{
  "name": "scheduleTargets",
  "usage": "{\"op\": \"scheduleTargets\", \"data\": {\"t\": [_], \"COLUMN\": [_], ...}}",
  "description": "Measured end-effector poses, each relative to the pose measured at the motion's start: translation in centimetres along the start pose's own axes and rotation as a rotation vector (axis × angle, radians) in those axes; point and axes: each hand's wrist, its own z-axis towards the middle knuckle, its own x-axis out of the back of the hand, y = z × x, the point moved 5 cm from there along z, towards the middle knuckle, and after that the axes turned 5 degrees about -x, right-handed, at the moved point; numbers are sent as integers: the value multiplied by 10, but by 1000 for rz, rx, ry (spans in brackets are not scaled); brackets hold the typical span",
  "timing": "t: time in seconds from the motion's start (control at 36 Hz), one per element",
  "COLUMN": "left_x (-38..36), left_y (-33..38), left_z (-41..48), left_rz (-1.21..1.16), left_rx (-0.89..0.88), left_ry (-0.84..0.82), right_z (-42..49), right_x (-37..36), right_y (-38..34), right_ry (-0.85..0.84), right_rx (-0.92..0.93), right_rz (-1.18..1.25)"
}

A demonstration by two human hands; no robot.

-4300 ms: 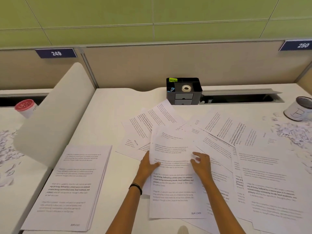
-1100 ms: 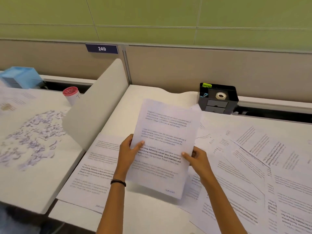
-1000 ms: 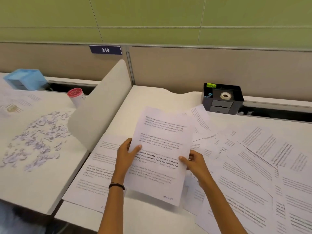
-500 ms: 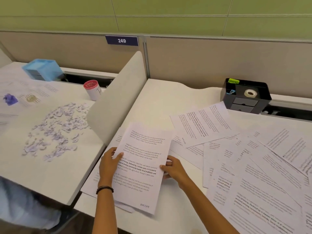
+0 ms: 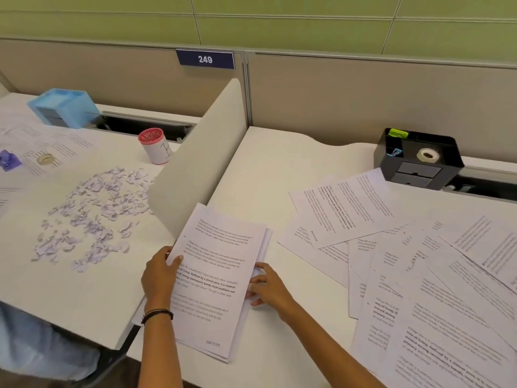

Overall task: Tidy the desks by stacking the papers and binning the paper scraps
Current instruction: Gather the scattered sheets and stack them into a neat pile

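left hand (image 5: 159,278) grips the left edge of the paper stack (image 5: 215,264), thumb on top; right hand (image 5: 268,287) pinches the right edge.

Matt white paper stack (image 5: 215,278), smooth matt desk (image 5: 285,163), glossy black plastic organiser (image 5: 419,161)

The left hand (image 5: 159,277) and right hand (image 5: 269,287) hold the paper stack (image 5: 215,264) by its side edges, seemingly pinching.

Open-plan office: white worktops (image 5: 279,169) split by a curved white divider (image 5: 195,163), beige partition panels (image 5: 363,102) behind, dark blue number plate (image 5: 205,59) reading "249", black plastic desk organiser (image 5: 419,166), printed white paper sheets (image 5: 215,264).
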Motion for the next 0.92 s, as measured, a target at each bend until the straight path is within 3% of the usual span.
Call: {"op": "scheduleTargets", "data": {"t": [0.36, 0.58, 0.92], "left_x": [-21, -38, -115], "left_y": [-6, 21, 111], "left_z": [-1, -12, -48], "left_rz": [68, -16, -263], "left_rx": [45, -51, -240], "left_ry": [43, 137, -79], "right_z": [-9, -28, -74], "right_x": [19, 60, 164], "right_y": [5, 1, 22], "right_ry": [-5, 108, 382], "right_rx": [2, 151, 278], "right_rz": [-48, -108, -56]}}
